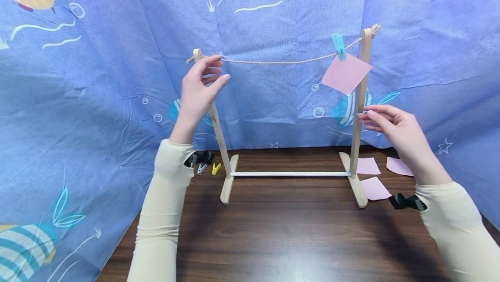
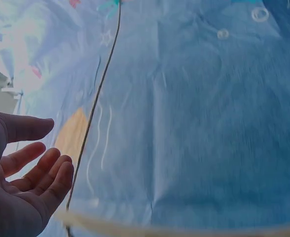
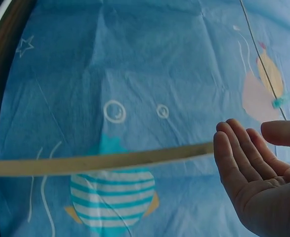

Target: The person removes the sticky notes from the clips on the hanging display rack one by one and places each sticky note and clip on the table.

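Observation:
A twine line [image 1: 269, 62] runs between the two posts of a wooden stand. From its right end hangs a pink paper square [image 1: 346, 73], gripped by a light blue clothespin [image 1: 339, 47]. My left hand [image 1: 199, 84] is raised at the line's left end, beside the top of the left post [image 1: 220, 134]; its fingers [image 2: 51, 180] are loosely bent and hold nothing. Lower down on the other side, my right hand [image 1: 396, 128] is close to the right post [image 1: 361, 95], below the hanging paper. Nothing lies between its thumb and relaxed fingers [image 3: 241, 153].
A grey clothespin [image 1: 201, 169] and a yellow clothespin [image 1: 216, 168] lie on the brown table [image 1: 289, 230] left of the stand. Three pink paper squares, one of them a front sheet [image 1: 375, 188], lie by its right foot [image 1: 353, 182]. A blue patterned cloth [image 1: 273, 113] hangs behind.

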{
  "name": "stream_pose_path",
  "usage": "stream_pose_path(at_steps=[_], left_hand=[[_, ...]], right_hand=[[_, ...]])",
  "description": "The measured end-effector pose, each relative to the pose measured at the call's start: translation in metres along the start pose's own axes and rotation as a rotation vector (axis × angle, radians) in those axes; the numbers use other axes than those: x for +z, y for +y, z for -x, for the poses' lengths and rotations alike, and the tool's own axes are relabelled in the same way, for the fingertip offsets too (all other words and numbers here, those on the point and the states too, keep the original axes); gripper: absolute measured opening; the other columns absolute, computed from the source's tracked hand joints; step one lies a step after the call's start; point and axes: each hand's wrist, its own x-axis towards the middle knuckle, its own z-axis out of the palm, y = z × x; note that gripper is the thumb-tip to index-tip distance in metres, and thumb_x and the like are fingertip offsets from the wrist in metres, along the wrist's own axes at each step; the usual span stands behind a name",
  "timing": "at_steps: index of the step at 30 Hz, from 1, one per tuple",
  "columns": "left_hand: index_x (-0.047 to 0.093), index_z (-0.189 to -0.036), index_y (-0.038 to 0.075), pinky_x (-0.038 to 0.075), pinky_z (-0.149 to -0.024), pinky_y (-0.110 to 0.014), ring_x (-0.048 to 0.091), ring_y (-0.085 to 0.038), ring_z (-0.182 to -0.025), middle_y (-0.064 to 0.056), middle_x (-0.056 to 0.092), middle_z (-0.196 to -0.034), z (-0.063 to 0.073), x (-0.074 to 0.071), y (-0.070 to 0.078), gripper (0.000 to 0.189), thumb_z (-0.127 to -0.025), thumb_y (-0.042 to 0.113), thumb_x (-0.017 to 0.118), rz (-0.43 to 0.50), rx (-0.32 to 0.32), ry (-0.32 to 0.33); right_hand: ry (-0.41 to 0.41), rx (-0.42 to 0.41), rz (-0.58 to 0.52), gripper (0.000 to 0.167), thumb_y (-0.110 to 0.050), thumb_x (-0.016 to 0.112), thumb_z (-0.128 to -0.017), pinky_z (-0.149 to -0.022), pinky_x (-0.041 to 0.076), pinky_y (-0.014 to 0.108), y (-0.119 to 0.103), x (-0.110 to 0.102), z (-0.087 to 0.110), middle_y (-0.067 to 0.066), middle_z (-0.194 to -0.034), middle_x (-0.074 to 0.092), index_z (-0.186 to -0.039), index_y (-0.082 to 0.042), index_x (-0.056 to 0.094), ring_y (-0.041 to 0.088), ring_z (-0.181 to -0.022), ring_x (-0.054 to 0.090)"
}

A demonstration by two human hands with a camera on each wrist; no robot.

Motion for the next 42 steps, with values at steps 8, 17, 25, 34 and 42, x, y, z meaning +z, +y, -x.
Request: stream_pose_path(at_steps=[8, 17, 25, 34, 42], left_hand=[[0.064, -0.131, 0.004, 0.051, -0.095, -0.024, 0.063, -0.018, -0.108, -0.011, 0.066, -0.122, -0.026, 0.045, 0.019, 0.042, -0.091, 0.010, 0.075, 0.019, 0.026, -0.098], [0.063, -0.132, 0.006, 0.048, -0.095, -0.017, 0.062, -0.017, -0.109, -0.008, 0.065, -0.125, -0.045, 0.088, 0.040, 0.042, -0.092, 0.013, 0.075, -0.053, 0.094, -0.190], [0.062, -0.134, 0.005, 0.044, -0.098, -0.015, 0.061, -0.015, -0.111, -0.008, 0.065, -0.127, -0.055, 0.119, 0.051, 0.044, -0.093, 0.016, 0.074, -0.046, 0.081, -0.256], [0.061, -0.135, 0.007, 0.040, -0.099, -0.011, 0.059, -0.008, -0.118, -0.005, 0.064, -0.130, -0.068, 0.147, 0.060, 0.045, -0.093, 0.019, 0.074, -0.019, 0.035, -0.310], [0.058, -0.139, 0.012, 0.040, -0.099, -0.010, 0.055, -0.004, -0.123, -0.002, 0.062, -0.136, -0.075, 0.172, 0.071, 0.048, -0.096, 0.025, 0.072, 0.090, -0.067, -0.361]], right_hand=[[-0.078, 0.068, 0.136, 0.046, -0.030, 0.055, -0.105, -0.087, 0.054, 0.018, 0.000, 0.017, -0.007, -0.013, -0.110, 0.072, -0.138, 0.003, 0.055, 0.001, -0.101, 0.068], [-0.086, 0.103, 0.157, 0.057, -0.035, 0.053, -0.105, -0.088, 0.053, 0.017, -0.002, 0.027, -0.015, -0.011, -0.117, 0.071, -0.147, 0.002, 0.047, -0.002, -0.102, 0.067], [-0.053, 0.081, 0.013, 0.058, -0.031, 0.058, -0.103, -0.086, 0.054, 0.018, -0.005, 0.033, -0.027, -0.009, -0.113, 0.073, -0.146, 0.006, 0.045, 0.004, -0.102, 0.069], [-0.051, 0.067, -0.020, 0.056, -0.032, 0.058, -0.103, -0.086, 0.054, 0.018, -0.006, 0.041, -0.033, -0.008, -0.110, 0.074, -0.143, 0.006, 0.048, 0.004, -0.100, 0.070], [-0.006, 0.016, -0.219, 0.035, -0.024, 0.062, -0.102, -0.083, 0.055, 0.018, -0.006, 0.040, -0.036, -0.002, -0.101, 0.077, -0.126, 0.000, 0.056, 0.009, -0.092, 0.073]])
